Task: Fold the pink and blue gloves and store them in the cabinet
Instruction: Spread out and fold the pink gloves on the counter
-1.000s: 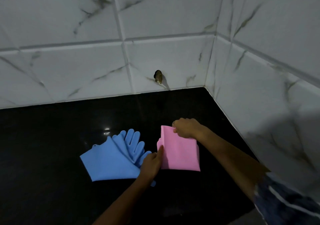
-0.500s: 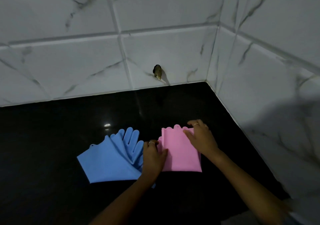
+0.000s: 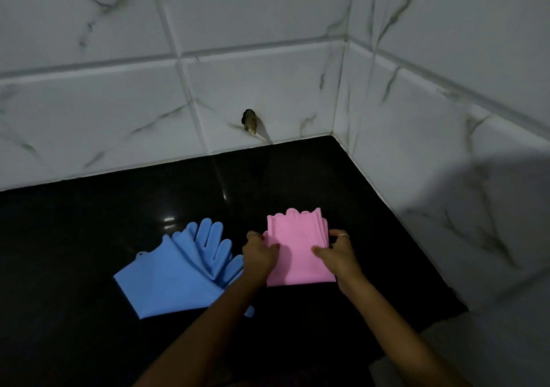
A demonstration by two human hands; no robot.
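The pink gloves (image 3: pixel 296 248) lie folded into a flat rectangle on the black countertop (image 3: pixel 89 237), scalloped cuff edge pointing to the wall. My left hand (image 3: pixel 259 254) grips the left edge of the pink stack, thumb on top. On the opposite edge my right hand (image 3: pixel 336 252) pinches the stack, thumb across the pink surface. The blue gloves (image 3: pixel 178 270) lie unfolded just left of my left hand, fingers spread toward the wall, cuffs toward me. No cabinet is in view.
White marble-pattern tiled walls (image 3: pixel 268 74) close the counter at the back and on the right, forming a corner. A small dark metal fitting (image 3: pixel 250 121) sticks out of the back wall low down. The counter's front edge runs below my forearms.
My right hand slid from the pink stack's far top edge to its right side. My left hand shifted up along the left edge. The pink cuff's scalloped edge now shows uncovered.
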